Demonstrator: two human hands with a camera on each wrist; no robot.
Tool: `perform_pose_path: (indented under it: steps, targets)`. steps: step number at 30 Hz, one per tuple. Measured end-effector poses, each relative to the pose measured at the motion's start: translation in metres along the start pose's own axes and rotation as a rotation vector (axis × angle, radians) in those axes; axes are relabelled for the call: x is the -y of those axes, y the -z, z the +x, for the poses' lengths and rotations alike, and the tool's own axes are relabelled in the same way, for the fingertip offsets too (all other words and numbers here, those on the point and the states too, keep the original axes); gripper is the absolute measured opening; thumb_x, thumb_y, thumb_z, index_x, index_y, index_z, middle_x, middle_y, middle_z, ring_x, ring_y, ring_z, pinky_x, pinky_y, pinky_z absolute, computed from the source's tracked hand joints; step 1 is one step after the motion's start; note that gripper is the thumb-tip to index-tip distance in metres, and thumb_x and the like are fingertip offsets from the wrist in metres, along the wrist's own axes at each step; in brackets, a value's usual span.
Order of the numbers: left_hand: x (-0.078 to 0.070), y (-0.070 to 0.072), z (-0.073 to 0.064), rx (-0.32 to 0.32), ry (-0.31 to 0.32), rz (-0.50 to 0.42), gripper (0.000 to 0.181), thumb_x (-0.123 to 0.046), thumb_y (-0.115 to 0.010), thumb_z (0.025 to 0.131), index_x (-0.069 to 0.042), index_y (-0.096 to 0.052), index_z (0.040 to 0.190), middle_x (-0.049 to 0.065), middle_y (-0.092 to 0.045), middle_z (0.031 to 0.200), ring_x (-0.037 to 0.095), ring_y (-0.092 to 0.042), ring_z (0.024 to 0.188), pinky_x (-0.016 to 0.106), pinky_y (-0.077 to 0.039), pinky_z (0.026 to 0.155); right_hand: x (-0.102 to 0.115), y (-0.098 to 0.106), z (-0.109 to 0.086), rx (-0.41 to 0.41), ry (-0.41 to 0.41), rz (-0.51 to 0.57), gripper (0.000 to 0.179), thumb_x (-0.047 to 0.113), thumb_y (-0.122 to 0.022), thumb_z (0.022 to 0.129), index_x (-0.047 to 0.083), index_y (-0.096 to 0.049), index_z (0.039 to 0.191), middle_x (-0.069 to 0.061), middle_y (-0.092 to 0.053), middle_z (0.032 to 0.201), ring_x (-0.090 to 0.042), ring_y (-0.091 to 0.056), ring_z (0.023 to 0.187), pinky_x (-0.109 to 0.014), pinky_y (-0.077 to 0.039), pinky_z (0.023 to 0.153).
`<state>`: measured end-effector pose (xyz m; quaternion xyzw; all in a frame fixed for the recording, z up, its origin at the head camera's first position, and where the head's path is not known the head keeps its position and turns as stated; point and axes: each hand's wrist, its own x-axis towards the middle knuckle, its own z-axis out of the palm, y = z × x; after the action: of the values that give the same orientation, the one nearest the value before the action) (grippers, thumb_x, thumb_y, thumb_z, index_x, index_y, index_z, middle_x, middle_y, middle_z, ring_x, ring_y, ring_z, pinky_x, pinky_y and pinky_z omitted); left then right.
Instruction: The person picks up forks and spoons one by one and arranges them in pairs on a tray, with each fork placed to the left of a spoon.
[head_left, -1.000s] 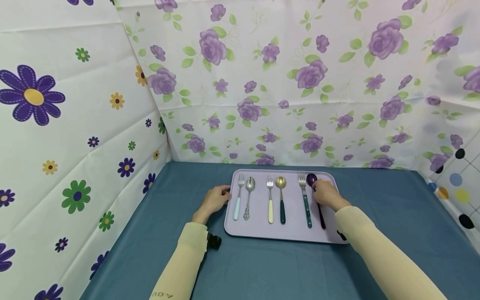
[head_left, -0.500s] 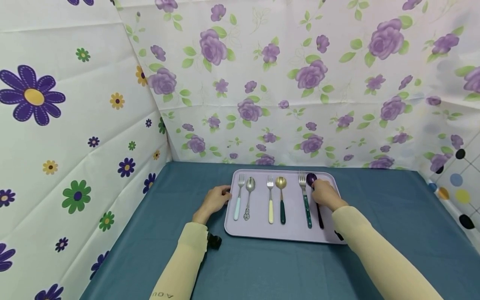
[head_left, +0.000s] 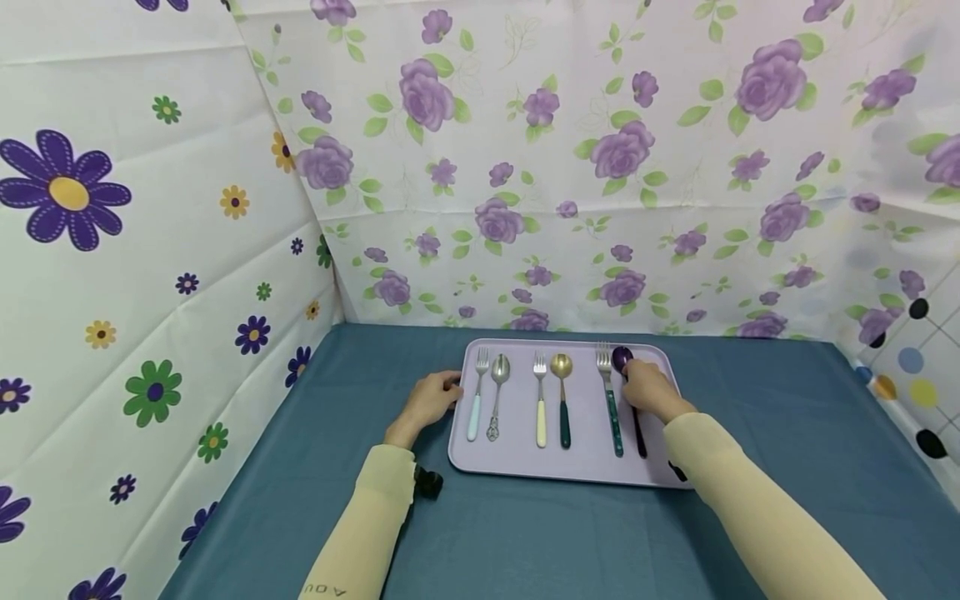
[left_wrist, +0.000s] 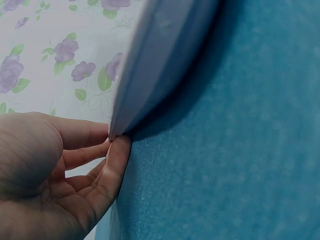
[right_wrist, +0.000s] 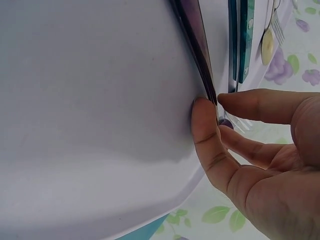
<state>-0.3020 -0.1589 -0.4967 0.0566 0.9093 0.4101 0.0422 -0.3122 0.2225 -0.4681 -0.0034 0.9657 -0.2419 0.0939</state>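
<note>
On a lilac tray (head_left: pixel 510 460), forks and spoons lie in three pairs. My right hand (head_left: pixel 651 388) pinches the dark purple spoon (head_left: pixel 620 357) near its neck, thumb on one side and index finger on the other in the right wrist view (right_wrist: pixel 255 150). Just left of that spoon is a fork with a green handle (head_left: pixel 615 429). The left hand (head_left: pixel 431 397) holds the tray's left edge, its thumb and fingers at the rim (left_wrist: pixel 120 110) in the left wrist view. Part of the purple spoon is hidden behind the right hand.
Mid-tray lie a cream-handled fork (head_left: pixel 541 417) and a gold spoon (head_left: pixel 562 367). Further left are a pale-blue-handled fork (head_left: pixel 475 417) and a silver spoon (head_left: pixel 500 371). A blue-green cloth (head_left: pixel 555 542) covers the table, with flowered sheets (head_left: pixel 570 150) around it.
The right hand and the purple spoon's handle end have shifted slightly left, closer to the green-handled fork. The left hand has stayed at the tray's edge.
</note>
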Motion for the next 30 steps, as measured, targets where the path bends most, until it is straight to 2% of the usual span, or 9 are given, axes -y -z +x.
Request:
perform_pose_path:
  steps: [5,11,15,19,23,25,30]
  targets:
    - [0.002,0.002,-0.001,0.0,0.006,-0.003,0.042,-0.014,-0.06,0.106,0.0,-0.059,0.146,0.01,-0.072,0.105,0.024,-0.075,0.092,0.04,-0.062,0.084,0.002,0.0,0.001,0.002,0.01,0.009,0.044,-0.006,-0.054,0.091,-0.02,-0.053,0.133,-0.032,-0.066,0.107,-0.027,-0.066,0.073,-0.032,-0.056,0.059]
    - [0.002,0.004,-0.005,0.007,0.027,-0.037,0.043,-0.014,-0.06,0.106,0.0,-0.058,0.146,0.013,-0.072,0.109,0.025,-0.075,0.095,0.039,-0.062,0.085,0.002,-0.002,0.001,0.013,0.012,0.026,0.048,-0.005,-0.054,0.092,-0.018,-0.051,0.137,-0.034,-0.065,0.115,-0.027,-0.067,0.076,-0.032,-0.057,0.061]
    - [0.003,0.005,-0.007,0.011,0.03,-0.066,0.043,-0.012,-0.061,0.105,0.001,-0.058,0.146,0.015,-0.072,0.109,0.026,-0.075,0.095,0.038,-0.063,0.084,-0.002,-0.003,-0.001,0.002,0.03,0.028,0.046,-0.004,-0.055,0.091,-0.017,-0.053,0.135,-0.03,-0.066,0.107,-0.025,-0.065,0.074,-0.03,-0.054,0.06]
    - [0.006,0.013,-0.006,0.033,0.02,-0.069,0.043,-0.014,-0.061,0.106,0.001,-0.058,0.146,0.016,-0.071,0.111,0.027,-0.075,0.097,0.038,-0.062,0.085,-0.005,0.0,-0.001,-0.024,0.112,0.019,0.041,-0.003,-0.056,0.09,-0.015,-0.059,0.129,-0.025,-0.067,0.099,-0.024,-0.061,0.071,-0.033,-0.051,0.061]
    - [0.004,0.022,-0.002,0.064,-0.008,-0.009,0.044,-0.015,-0.06,0.107,0.001,-0.057,0.147,0.015,-0.071,0.11,0.024,-0.074,0.091,0.039,-0.062,0.081,-0.006,0.01,0.002,-0.076,0.215,0.023,0.034,-0.003,-0.056,0.09,-0.013,-0.066,0.121,-0.024,-0.068,0.099,-0.028,-0.062,0.078,-0.038,-0.052,0.065]
    - [-0.001,0.025,0.001,0.065,-0.029,0.041,0.044,-0.016,-0.059,0.107,0.0,-0.056,0.148,0.014,-0.072,0.108,0.021,-0.073,0.085,0.038,-0.061,0.076,-0.006,0.015,0.003,-0.083,0.236,0.043,0.033,-0.003,-0.053,0.092,-0.01,-0.068,0.121,-0.022,-0.068,0.1,-0.029,-0.062,0.081,-0.038,-0.053,0.065]
    - [-0.025,0.032,0.011,0.042,-0.08,0.174,0.042,-0.016,-0.059,0.107,-0.002,-0.058,0.147,0.012,-0.071,0.105,0.019,-0.065,0.08,0.035,-0.054,0.069,-0.001,0.021,0.008,-0.063,0.264,0.056,0.032,0.002,-0.051,0.1,-0.006,-0.067,0.126,-0.022,-0.067,0.111,-0.029,-0.062,0.087,-0.04,-0.054,0.07]
